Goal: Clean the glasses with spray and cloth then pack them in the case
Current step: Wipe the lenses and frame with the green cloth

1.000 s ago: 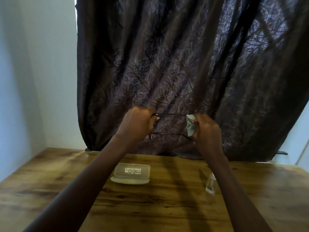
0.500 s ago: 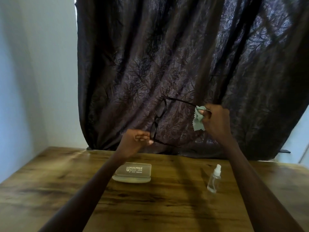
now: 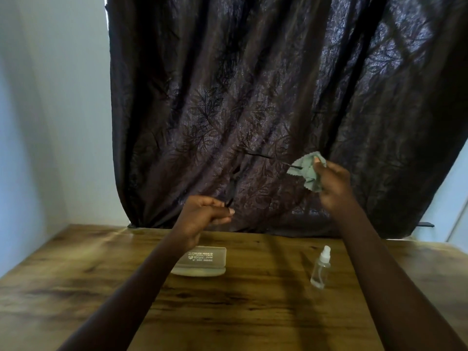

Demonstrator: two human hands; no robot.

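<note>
Black-framed glasses [image 3: 236, 178] hang in the air in front of the dark curtain, hard to make out against it. My left hand [image 3: 202, 215] pinches their lower end. My right hand [image 3: 331, 183] holds a pale green cloth [image 3: 307, 173] wrapped around the tip of one temple arm. A translucent glasses case [image 3: 205, 260] lies shut on the wooden table below my left wrist. A small clear spray bottle [image 3: 321, 268] with a white nozzle stands upright on the table under my right forearm.
A dark patterned curtain [image 3: 253, 97] hangs behind the table. The wooden table [image 3: 76, 287] meets a white wall on the left. A window edge shows at the far right.
The glasses have swung from level between both hands to a steep tilt. My left hand dropped toward the table; my right hand, with the cloth, slid out along a temple arm.
</note>
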